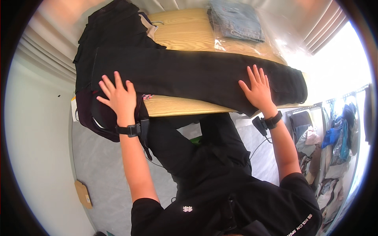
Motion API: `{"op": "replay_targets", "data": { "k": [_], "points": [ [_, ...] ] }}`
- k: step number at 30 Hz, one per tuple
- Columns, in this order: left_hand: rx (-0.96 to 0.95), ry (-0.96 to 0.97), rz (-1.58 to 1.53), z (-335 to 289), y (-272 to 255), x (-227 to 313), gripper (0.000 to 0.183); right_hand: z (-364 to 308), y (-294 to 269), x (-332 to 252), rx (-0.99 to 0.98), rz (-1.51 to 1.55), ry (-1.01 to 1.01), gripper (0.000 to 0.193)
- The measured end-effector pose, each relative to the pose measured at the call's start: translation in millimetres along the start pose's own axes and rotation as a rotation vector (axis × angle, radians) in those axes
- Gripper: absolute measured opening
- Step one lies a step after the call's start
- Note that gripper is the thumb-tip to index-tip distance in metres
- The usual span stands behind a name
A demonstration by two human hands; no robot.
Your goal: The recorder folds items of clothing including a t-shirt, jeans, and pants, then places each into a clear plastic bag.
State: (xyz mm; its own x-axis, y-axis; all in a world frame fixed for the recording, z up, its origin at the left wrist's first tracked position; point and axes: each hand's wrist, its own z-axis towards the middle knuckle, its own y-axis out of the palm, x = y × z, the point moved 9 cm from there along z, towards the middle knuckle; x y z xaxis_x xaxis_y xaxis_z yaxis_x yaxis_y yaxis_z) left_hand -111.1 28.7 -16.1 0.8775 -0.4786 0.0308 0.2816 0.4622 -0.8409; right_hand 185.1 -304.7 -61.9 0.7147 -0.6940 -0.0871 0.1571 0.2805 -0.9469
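Note:
A pair of black trousers (189,72) lies lengthwise across the wooden table, folded into a long flat strip with its waistband end at the right. My left hand (119,98) rests on the cloth near the left end, fingers spread. Farther right, my right hand (258,89) lies flat on the trousers close to the waistband, its fingers stretched out. Neither hand grips anything. Both wrists carry black straps with small devices.
Dark garments (110,29) are heaped at the table's far left, and a dark purple garment (88,112) hangs over the near left edge. Folded blue jeans (236,21) in clear plastic lie at the back of the table (183,31). Clothes (338,137) hang on a rack at right.

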Motion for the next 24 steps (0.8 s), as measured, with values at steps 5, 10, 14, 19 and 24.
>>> {"op": "replay_targets", "data": {
  "k": [5,10,14,19,24],
  "points": [
    [-0.106,-0.345,-0.268,16.0,5.5,-68.1,0.088,0.7,-1.7,0.0,0.037,0.028,0.017,0.067],
    [0.005,-0.482,-0.765,4.3,3.9,-79.5,0.092,-0.4,-36.8,-63.9,-0.131,0.071,-0.089,0.062],
    [0.242,-0.544,-1.618,-8.1,-13.9,-53.6,0.088,10.7,-71.1,-178.9,-0.272,0.468,-0.630,0.060],
    [-0.248,-0.764,-1.853,-34.5,14.6,-10.7,0.092,117.7,-14.2,-223.2,-0.392,0.572,-0.505,0.053],
    [-0.109,-0.399,-1.475,-28.2,10.4,19.6,0.110,172.8,82.2,-210.1,-0.291,0.691,-0.443,0.039]
  ]
}}
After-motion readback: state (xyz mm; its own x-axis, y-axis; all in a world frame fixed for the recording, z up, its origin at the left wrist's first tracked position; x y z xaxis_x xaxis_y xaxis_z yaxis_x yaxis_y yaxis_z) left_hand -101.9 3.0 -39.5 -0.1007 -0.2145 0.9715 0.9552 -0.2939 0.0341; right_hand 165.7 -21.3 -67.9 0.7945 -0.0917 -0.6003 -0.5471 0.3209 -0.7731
